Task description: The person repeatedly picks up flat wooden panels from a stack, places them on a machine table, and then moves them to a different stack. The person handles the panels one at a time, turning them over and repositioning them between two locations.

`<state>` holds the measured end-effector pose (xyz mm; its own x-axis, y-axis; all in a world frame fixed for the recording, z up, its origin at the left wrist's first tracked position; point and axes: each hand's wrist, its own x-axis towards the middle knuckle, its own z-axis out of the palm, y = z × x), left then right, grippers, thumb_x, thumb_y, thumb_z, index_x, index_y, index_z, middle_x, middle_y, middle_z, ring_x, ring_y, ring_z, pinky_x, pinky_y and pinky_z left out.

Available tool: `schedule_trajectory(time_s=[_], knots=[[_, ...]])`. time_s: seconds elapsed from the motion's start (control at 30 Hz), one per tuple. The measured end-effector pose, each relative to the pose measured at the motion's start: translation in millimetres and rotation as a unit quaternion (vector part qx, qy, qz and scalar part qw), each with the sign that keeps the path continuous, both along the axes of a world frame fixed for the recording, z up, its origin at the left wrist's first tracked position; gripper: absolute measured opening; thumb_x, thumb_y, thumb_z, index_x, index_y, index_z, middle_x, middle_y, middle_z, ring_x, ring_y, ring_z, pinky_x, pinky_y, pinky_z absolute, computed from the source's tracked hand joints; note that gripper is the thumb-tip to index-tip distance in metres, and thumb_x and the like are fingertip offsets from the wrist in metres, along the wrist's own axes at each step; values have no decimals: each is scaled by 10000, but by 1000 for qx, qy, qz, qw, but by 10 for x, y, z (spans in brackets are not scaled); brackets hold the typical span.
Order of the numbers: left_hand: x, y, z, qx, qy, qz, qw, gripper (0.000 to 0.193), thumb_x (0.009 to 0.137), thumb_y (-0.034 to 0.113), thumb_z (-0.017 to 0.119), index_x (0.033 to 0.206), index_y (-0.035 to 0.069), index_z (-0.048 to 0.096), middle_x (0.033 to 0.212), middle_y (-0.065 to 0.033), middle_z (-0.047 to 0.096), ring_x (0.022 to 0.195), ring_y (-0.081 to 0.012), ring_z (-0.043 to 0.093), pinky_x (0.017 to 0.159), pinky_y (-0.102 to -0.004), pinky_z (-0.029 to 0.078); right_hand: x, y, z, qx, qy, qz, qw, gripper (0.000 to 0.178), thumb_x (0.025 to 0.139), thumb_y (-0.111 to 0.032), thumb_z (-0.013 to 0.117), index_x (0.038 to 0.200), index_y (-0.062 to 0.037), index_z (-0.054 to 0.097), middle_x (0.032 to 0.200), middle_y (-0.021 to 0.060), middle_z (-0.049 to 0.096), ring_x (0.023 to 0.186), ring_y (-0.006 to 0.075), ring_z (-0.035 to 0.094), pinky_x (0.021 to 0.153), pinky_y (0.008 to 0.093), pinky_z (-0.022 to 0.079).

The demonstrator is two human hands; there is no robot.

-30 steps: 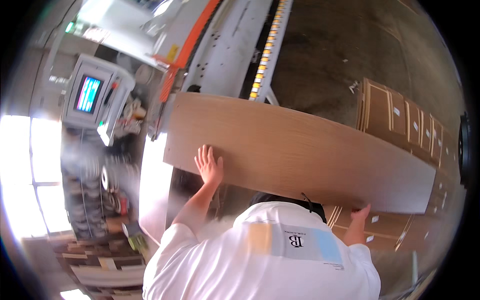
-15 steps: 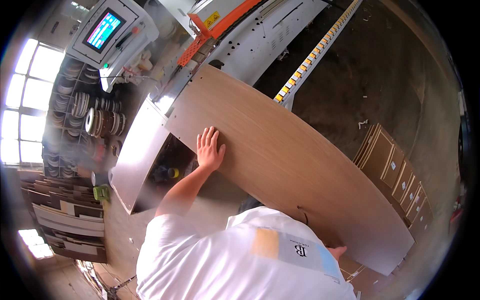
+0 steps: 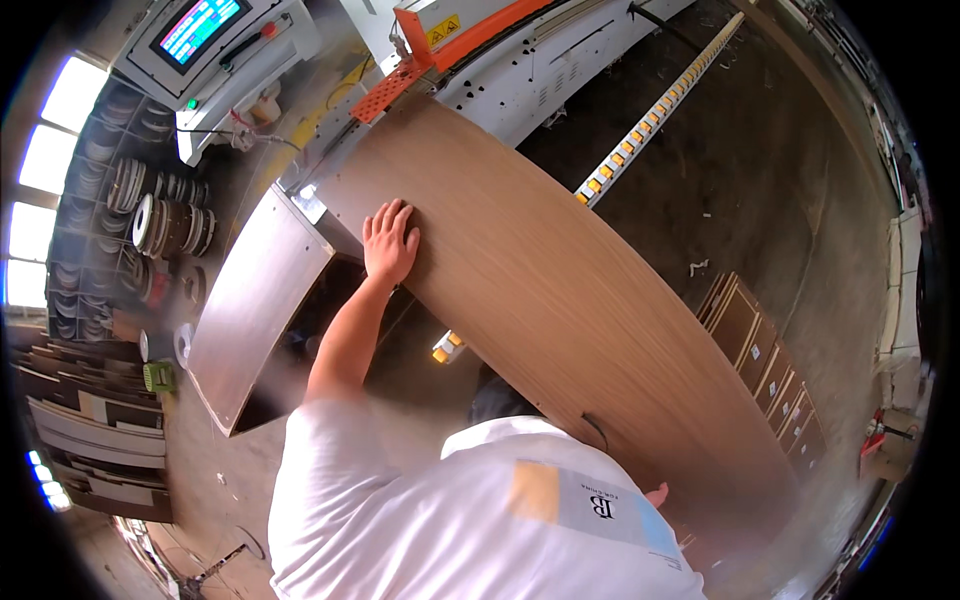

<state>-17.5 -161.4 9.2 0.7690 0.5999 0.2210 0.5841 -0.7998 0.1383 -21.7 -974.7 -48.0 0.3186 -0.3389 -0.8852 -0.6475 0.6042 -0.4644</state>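
A long wood-grain panel (image 3: 540, 270) slants from the machine's orange perforated guard (image 3: 388, 92) down to the lower right. My left hand (image 3: 390, 242) lies flat on its top face near the left edge, fingers stretched out. Of my right hand (image 3: 656, 495), only a small part shows at the panel's near side, past my white shirt; most of its fingers are hidden, so its grip cannot be told. A thin dark curved piece (image 3: 597, 430) shows at the near edge of the panel. The panel's far end reaches in beside the guard.
A pale side table (image 3: 255, 290) stands left of the panel. Beyond it are a control screen (image 3: 198, 32) and edging rolls (image 3: 165, 225). A rail with yellow rollers (image 3: 660, 110) runs out at the far right. Brown boards (image 3: 760, 360) are stacked at the right.
The panel's far end has moved farther in at the orange guard, and my left hand has gone forward with it. Less of my right hand shows. The whole view has shifted somewhat.
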Motion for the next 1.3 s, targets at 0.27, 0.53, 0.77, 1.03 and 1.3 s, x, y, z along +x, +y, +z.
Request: schedule_trajectory(time_s=[0.27, 0.53, 0.77, 1.03, 1.3], knots=[[115, 651, -90, 2, -15, 81, 997, 493, 966, 419, 554, 1425, 237, 540, 1560, -14, 448, 1473, -252, 343, 1203, -612, 177, 236, 372, 137, -9, 5, 47, 999, 598, 987, -517, 460, 1443, -130, 486, 1437, 39, 540, 1281, 285, 525, 1014, 447, 462], [163, 788, -140, -28, -34, 75, 996, 513, 946, 439, 577, 1416, 236, 548, 1558, -10, 446, 1481, -247, 328, 1216, -607, 153, 485, 710, 161, -14, 17, 78, 997, 585, 991, -513, 466, 1428, -126, 502, 1417, 39, 556, 1264, 280, 537, 986, 436, 480], [381, 816, -131, -21, -52, 76, 996, 508, 935, 437, 605, 1397, 230, 565, 1535, -10, 465, 1475, -249, 336, 1212, -609, 162, 775, 919, 139, -11, 13, 122, 992, 573, 994, -509, 471, 1414, -122, 516, 1399, 38, 569, 1249, 276, 548, 962, 427, 495], [1162, 840, -226, -30, -101, 62, 993, 488, 920, 435, 613, 1353, 210, 605, 1515, -17, 483, 1470, -253, 338, 1201, -633, 165, 1233, 1110, 327, -45, -145, 329, 932, 547, 994, -507, 510, 1392, -133, 537, 1365, 31, 591, 1207, 262, 580, 917, 415, 523], [1876, 924, -241, -1, -108, 59, 992, 459, 918, 438, 624, 1328, 230, 627, 1495, -14, 514, 1450, -249, 376, 1192, -608, 175, 1987, 1509, 336, 34, -80, 8, 996, 510, 942, -512, 600, 1314, -164, 601, 1301, -15, 640, 1148, 224, 620, 890, 398, 546]])
